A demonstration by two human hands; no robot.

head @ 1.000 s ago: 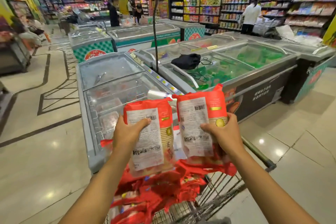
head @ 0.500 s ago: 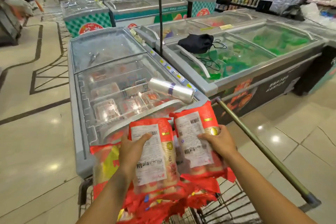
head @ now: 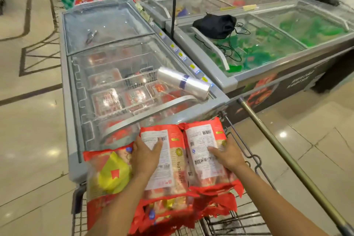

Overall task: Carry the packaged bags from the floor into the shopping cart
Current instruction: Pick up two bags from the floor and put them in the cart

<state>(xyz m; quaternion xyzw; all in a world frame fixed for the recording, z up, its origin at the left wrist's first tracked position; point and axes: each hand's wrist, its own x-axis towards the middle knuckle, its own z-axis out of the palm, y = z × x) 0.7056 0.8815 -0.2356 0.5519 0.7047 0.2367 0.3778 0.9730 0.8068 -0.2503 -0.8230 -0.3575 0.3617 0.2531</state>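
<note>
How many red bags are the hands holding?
2: the left bag in the left hand, the right bag in the right hand, side by side over the shopping cart. Other bags lie beneath, partly hidden.

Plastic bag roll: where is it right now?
Head view, centre-right: the roll lies on the glass lid of the left freezer, near its front right corner, just beyond the packaged bags held over the shopping cart.

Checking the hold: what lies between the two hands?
In the head view, only the two packaged bags: the left bag in the left hand, the right bag in the right hand, side by side.
</note>
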